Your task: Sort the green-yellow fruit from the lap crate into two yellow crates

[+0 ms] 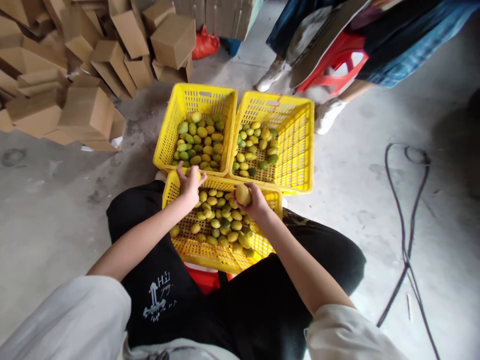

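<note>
Right hand (253, 202) cupping yellow fruit (243, 194) over near crate (195, 250); left hand (190, 181) clawed round second fruit (197, 173) at crate's far rim

Bare grey concrete floor (56, 200), stained and dusty, under soft, even light. Far left lies a loose heap of brown cardboard boxes (86, 60). Beyond it are a red plastic bag (205, 44) and what may be stacked flat cartons (225, 17). Far right stands a red plastic stool (337, 60). A dark cable (407, 240) trails along the right.
</note>
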Available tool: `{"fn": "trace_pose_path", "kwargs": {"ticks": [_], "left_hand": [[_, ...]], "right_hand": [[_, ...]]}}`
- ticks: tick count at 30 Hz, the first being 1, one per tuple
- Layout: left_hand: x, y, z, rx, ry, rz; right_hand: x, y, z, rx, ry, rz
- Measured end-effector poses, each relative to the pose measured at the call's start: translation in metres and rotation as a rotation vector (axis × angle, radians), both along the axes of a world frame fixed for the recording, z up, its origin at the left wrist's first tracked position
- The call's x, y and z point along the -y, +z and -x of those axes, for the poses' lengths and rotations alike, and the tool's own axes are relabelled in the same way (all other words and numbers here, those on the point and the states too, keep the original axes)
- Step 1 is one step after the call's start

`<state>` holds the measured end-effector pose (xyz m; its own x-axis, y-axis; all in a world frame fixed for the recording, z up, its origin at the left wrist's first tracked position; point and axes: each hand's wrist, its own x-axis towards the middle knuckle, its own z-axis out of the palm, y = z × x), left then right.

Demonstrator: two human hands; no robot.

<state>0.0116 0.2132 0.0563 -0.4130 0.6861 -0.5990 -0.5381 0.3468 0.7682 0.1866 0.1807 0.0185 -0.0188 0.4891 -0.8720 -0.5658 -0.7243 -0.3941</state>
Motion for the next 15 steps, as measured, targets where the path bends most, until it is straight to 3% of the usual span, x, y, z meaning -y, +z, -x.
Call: {"fn": "trace_pose_path", "kwargs": {"ticks": [3,6,8,9,10,12,13,15], "left_hand": [[-0.014,0.028,0.032,-0.19,0.167,-0.224],[-0.022,0.053,0.075,-0.421,0.195,-0.212],[-0.024,0.055,0.095,-0.547,0.194,-0.248],[-0.023,0.051,0.1,-0.519,0.163,-0.242],[-0.022,0.045,0.101,-0.45,0.09,-0.199],[-0.017,0.029,0.091,-0.252,-0.195,0.001],[-0.012,0.02,0.083,-0.146,-0.372,0.124],[0.001,0.002,0.062,-0.016,-0.564,0.262]], "right_hand": [[0.002,0.003,-0.006,0.008,0.053,-0.043],[0.002,0.003,-0.011,0.022,0.036,-0.035],[0.001,0.002,-0.011,0.017,-0.003,-0.012],[0.001,0.003,-0.01,0.016,-0.027,-0.005],[0.0,0.003,-0.008,0.024,-0.055,-0.002],[0.0,0.004,-0.004,0.066,-0.109,-0.013],[0.0,0.005,-0.002,0.089,-0.132,-0.028],[0.0,0.006,0.001,0.111,-0.144,-0.061]]}}
